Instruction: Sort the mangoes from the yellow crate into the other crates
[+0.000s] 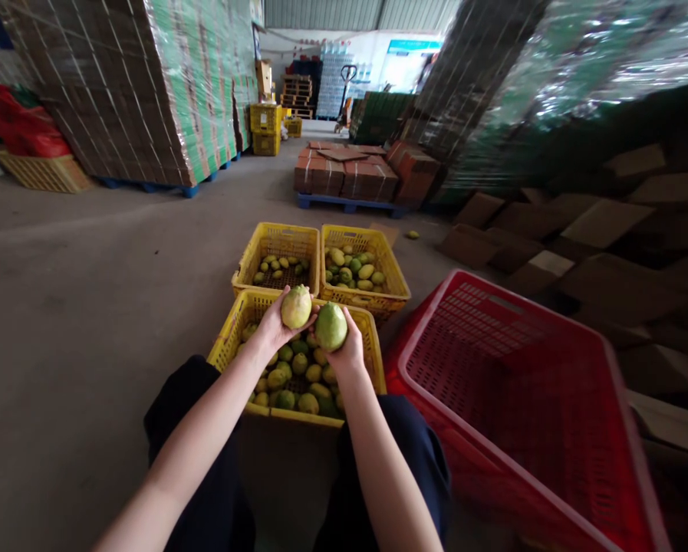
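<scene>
Left hand (274, 322) clasped around a yellowish fruit (296, 308), right hand (350, 349) around a green fruit (330, 327), both held side by side above the near yellow crate (297, 418), red crate (452, 337) positioned at right.

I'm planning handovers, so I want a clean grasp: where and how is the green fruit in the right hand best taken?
Probably around its rounded upper sides, coming from above: the top of the green fruit is bare, while the right hand cups it from below and the side.
</scene>
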Demonstrator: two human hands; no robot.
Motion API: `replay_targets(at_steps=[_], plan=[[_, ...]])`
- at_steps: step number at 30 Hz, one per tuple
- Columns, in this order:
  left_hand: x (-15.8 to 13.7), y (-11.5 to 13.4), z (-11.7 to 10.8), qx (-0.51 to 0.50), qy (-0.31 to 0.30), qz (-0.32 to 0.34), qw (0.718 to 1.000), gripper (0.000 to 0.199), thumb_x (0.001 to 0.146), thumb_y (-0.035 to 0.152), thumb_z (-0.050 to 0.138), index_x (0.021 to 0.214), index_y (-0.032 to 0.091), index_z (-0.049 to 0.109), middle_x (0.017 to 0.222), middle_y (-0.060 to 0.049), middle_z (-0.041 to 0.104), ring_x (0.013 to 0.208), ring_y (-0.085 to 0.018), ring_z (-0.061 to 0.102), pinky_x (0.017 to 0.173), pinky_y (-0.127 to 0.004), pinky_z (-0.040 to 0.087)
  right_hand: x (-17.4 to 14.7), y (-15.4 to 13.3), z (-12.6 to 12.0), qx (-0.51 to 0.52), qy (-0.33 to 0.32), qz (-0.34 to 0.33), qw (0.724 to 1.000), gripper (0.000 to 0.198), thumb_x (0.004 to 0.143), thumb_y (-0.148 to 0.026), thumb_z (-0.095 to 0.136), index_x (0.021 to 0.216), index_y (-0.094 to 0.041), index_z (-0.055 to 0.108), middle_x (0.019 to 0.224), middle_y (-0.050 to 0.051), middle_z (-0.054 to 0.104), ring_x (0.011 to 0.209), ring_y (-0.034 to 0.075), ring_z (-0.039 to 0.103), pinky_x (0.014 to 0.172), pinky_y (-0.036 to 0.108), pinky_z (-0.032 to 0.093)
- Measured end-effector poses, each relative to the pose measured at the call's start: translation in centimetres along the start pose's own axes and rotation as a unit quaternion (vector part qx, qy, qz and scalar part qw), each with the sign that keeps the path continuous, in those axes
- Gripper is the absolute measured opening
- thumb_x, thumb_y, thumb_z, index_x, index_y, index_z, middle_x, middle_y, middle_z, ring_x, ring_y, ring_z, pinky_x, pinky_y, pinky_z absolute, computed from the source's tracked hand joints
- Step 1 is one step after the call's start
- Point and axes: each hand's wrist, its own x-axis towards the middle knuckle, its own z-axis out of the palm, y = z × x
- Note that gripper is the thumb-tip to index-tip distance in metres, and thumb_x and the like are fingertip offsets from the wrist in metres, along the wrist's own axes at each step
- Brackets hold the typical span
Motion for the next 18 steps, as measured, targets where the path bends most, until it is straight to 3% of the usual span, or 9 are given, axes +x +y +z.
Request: replay_targets(at_steps=[3,7,9,11,14,18], plan=[[-0.3,0.1,0.2,0.018,0.004,0.005,1.0,0.032,0.094,0.039,0.051,0.105,0.013,0.066,0.081,-0.009,0.072,0.068,-0.019,0.071,0.057,-0.028,0.059,-0.3,-0.2,0.2,0.005,-0.008,0.008,1.0,0.023,0.073,-0.044,0.067,0.077,-0.021,0.067,0.068,0.002,0.071,0.064,0.023,0.069,0.052,0.036,0.057],[-0.9,1.3,0.4,0.06,-0.012,0.018,0.998,0.032,0.089,0.029,0.06,0.118,0.016,0.061,0.086,-0.007,0.072,0.067,-0.018,0.071,0.05,-0.022,0.056,-1.2,-1.2,-0.1,0.033,-0.013,0.013,0.999,0.022,0.078,-0.043,0.064,0.082,-0.021,0.066,0.066,0.001,0.072,0.055,0.018,0.066,0.047,0.029,0.054],[-0.9,1.7,-0.1,0.098,-0.028,0.028,0.994,0.036,0.088,0.028,0.059,0.123,0.02,0.057,0.089,-0.007,0.071,0.067,-0.017,0.071,0.048,-0.02,0.055,-1.6,-2.0,-0.7,0.062,-0.004,0.009,0.998,0.019,0.081,-0.039,0.06,0.086,-0.021,0.065,0.07,0.002,0.073,0.056,0.017,0.067,0.048,0.025,0.053],[-0.6,1.4,-1.4,0.164,-0.003,0.016,0.986,0.036,0.089,0.035,0.056,0.121,0.02,0.058,0.087,-0.006,0.071,0.064,-0.016,0.07,0.046,-0.018,0.052,-2.1,-3.0,-1.4,0.096,0.027,0.016,0.995,0.017,0.085,-0.036,0.056,0.086,-0.02,0.064,0.07,0.003,0.073,0.058,0.016,0.067,0.048,0.023,0.053],[-0.2,-1.4,-4.7,0.321,0.084,-0.069,0.941,0.036,0.087,0.047,0.056,0.104,0.017,0.063,0.074,-0.004,0.067,0.056,-0.012,0.063,0.043,-0.016,0.047,-2.7,-4.3,-2.6,0.127,0.104,0.045,0.985,0.019,0.089,-0.034,0.049,0.085,-0.02,0.061,0.064,0.003,0.07,0.057,0.015,0.066,0.05,0.022,0.054],[0.0,-6.5,-10.0,0.441,0.131,-0.18,0.869,0.017,0.068,0.025,0.074,0.076,0.017,0.062,0.059,-0.003,0.061,0.065,-0.022,0.064,0.049,-0.025,0.052,-3.6,-5.5,-3.9,0.123,0.15,0.046,0.98,0.018,0.09,-0.032,0.049,0.085,-0.019,0.06,0.062,0.003,0.068,0.057,0.015,0.065,0.05,0.023,0.056]])
